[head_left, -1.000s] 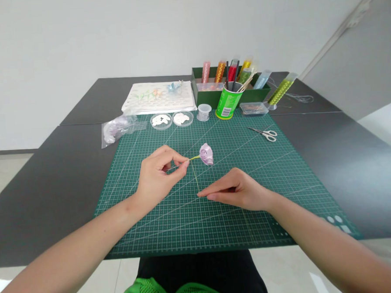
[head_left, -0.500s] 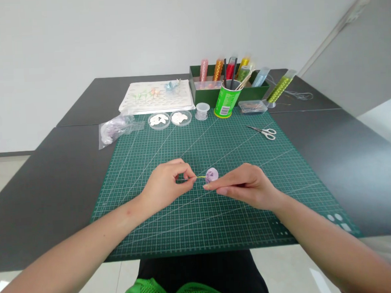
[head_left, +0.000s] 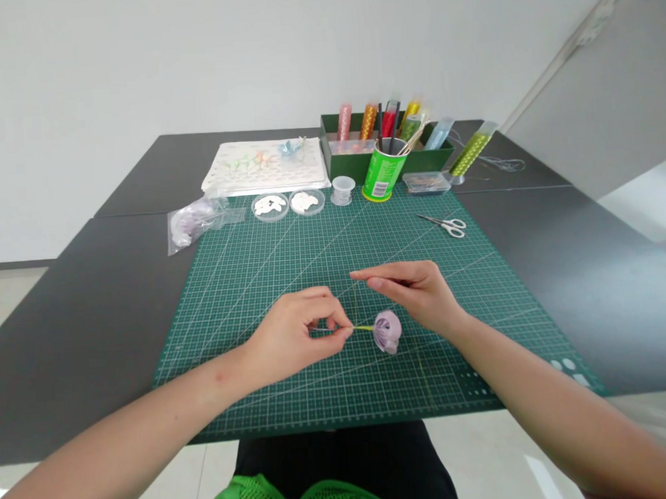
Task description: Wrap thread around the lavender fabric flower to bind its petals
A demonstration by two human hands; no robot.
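Between the thumb and index finger of my left hand (head_left: 306,325) is the thin yellow-green stem (head_left: 362,327) of a lilac artificial flower (head_left: 387,331). The flower head points right, above the green cutting mat (head_left: 296,400). Up and to the right of the stem, my right hand (head_left: 416,290) is closed in a pinch. A fine yellowish thread (head_left: 355,300) runs from the stem up to its fingertips. The bit of thread inside the pinch is too small to see.
White-handled scissors (head_left: 453,227) lie at the mat's right. Behind stand two dishes of white pieces (head_left: 269,206), a green can (head_left: 383,174) with sticks, a dark green box (head_left: 351,164) of thread spools, and a plastic bag (head_left: 194,221) at left.
The left hand and flower have shifted right and toward me. My right hand has risen away from the flower, which now shows more fully, and the thread is stretched between the hands.
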